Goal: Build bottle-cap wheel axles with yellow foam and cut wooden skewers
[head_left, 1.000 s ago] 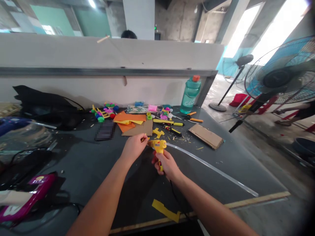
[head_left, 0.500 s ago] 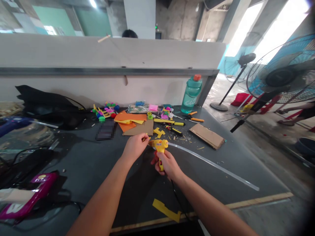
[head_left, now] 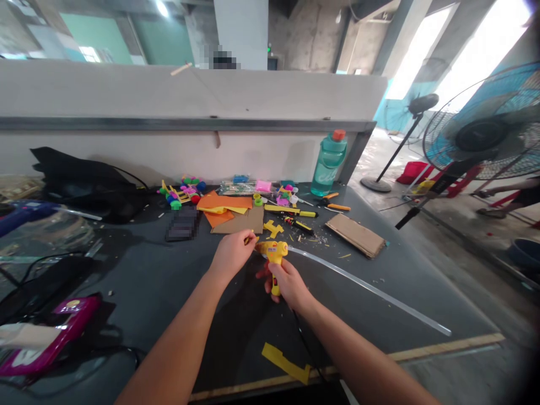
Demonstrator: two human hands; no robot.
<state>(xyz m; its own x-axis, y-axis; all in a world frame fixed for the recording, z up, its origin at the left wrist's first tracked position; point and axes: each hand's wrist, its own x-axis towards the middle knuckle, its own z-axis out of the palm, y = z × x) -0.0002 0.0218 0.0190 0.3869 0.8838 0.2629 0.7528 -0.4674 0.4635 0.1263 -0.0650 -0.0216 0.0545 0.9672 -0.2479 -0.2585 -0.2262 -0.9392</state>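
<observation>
Fingers (head_left: 264, 274) of my right hand (head_left: 292, 286) are wrapping a yellow glue gun (head_left: 274, 252), a few bent loosely on its left side, while my left hand (head_left: 233, 254) is pinching a small yellow piece (head_left: 256, 239) just beside the nozzle (head_left: 262, 247), on the near side of the cardboard (head_left: 248, 221). A clear glue stick (head_left: 379, 290) is trailing right. I am judging this step as gluing; the next move is calling for a steady nozzle. From here, I am not quite telling whether nozzle and piece are touching.
</observation>
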